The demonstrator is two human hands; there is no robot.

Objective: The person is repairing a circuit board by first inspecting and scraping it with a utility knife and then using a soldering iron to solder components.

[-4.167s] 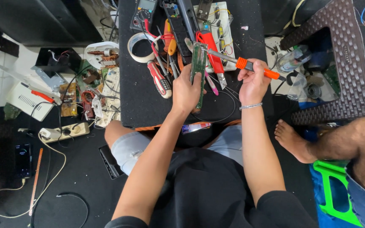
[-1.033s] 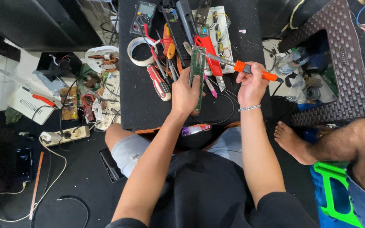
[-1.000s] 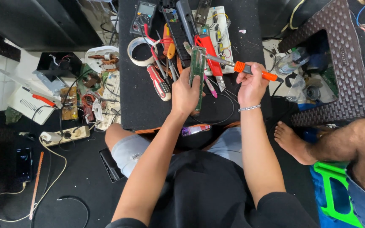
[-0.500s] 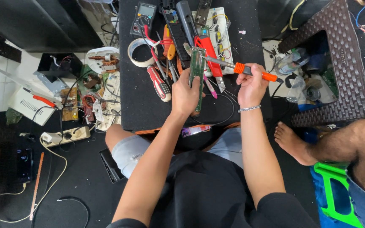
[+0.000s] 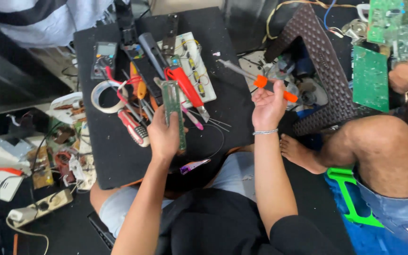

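**Bench layout: circuit strip and soldering tool in hand**

At far left, on the dark floor, a white power strip (image 5: 41,206) lies among loose boards and wires. Beside it stands a low black work surface (image 5: 114,160). On its left part lie a grey multimeter (image 5: 104,58), a roll of white tape (image 5: 104,96) and a red-handled tool (image 5: 134,128).

The left hand (image 5: 165,137) is closed around the lower end of a narrow green circuit strip (image 5: 173,109); fingers and thumb clamp it from both sides. The strip is held upright above the work surface, its upper end near a red-handled cutter (image 5: 185,87) and a white breadboard (image 5: 192,66).

The right hand (image 5: 268,105) is raised above the right edge of the work surface. Its fingers curl around the orange-banded handle of a soldering tool (image 5: 259,81), whose metal tip points up and left.

At right, a brown woven stool (image 5: 324,66) stands tilted. Another person's bare leg (image 5: 378,151) rests beside it, with that person's hand near a green circuit board (image 5: 370,78).
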